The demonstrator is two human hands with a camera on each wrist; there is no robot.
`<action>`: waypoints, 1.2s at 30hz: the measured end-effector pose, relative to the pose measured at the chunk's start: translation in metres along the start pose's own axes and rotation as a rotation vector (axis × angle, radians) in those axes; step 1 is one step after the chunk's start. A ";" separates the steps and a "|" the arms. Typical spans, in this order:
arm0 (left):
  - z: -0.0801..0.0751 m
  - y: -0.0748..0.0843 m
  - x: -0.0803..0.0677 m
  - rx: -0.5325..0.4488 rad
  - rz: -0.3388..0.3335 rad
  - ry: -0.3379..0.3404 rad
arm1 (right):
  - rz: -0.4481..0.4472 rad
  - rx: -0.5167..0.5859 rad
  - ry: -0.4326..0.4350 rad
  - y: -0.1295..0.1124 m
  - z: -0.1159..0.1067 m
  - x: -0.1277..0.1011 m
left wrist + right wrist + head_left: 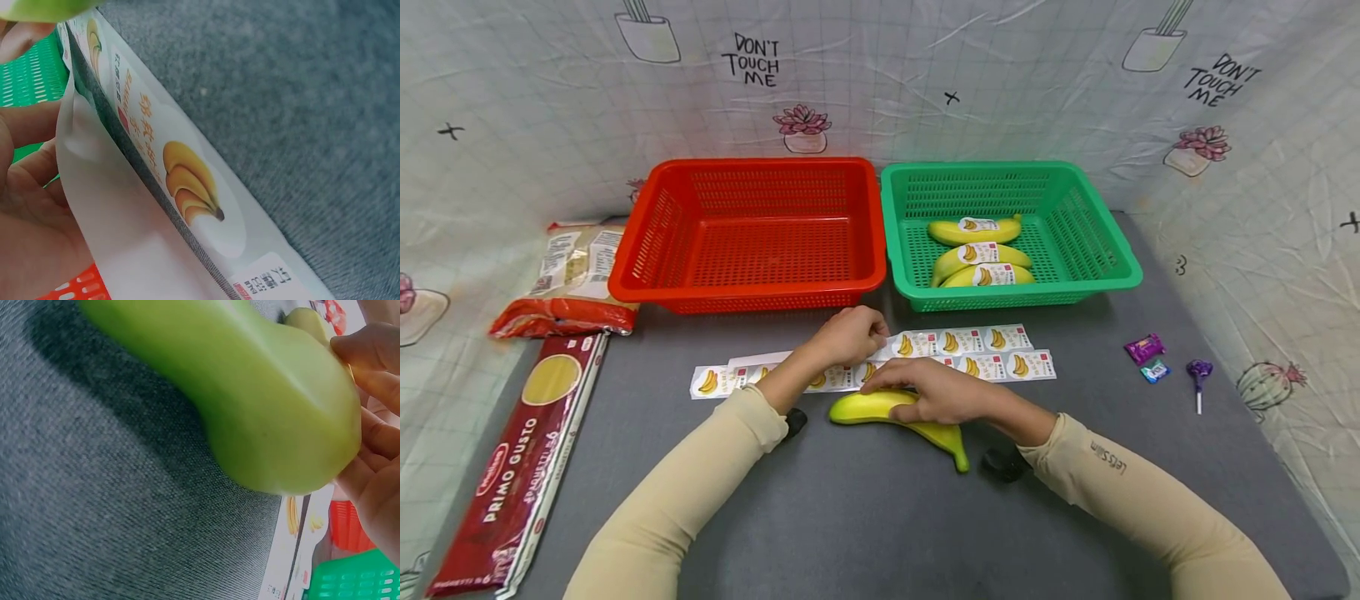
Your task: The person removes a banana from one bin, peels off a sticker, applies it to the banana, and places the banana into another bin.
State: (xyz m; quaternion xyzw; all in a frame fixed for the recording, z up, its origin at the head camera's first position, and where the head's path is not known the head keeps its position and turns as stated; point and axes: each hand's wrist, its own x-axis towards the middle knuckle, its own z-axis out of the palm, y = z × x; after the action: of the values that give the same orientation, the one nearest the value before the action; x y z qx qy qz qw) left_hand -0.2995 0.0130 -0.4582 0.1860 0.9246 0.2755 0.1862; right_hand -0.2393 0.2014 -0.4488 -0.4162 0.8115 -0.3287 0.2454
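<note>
Banana (887,410) flat on the grey worktop (850,517) under the curled right hand (942,393); left hand (850,333) pinching the sticker strip (880,358) just behind it; likely risk: label tearing or creasing if peeled askew.

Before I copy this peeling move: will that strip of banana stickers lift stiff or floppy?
Probably floppy: the sticker strip is thin paper, and its backing curls where the left hand pinches it. Likely very light, so it may slide on the grey mat unless held down.
</note>
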 end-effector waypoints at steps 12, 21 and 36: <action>-0.006 -0.005 -0.004 -0.113 0.070 0.007 | 0.198 0.041 0.366 0.010 -0.037 -0.020; -0.010 -0.006 -0.009 -0.186 0.059 -0.038 | 0.319 -0.100 0.406 0.034 -0.049 -0.022; -0.009 -0.007 -0.010 -0.233 0.070 -0.068 | 0.317 -0.047 0.368 0.047 -0.038 0.006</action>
State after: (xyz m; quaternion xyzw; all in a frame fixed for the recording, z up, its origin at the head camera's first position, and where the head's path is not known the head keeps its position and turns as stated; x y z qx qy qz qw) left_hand -0.2962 -0.0012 -0.4530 0.2045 0.8724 0.3809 0.2280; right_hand -0.2926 0.2294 -0.4589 -0.2223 0.9052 -0.3371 0.1323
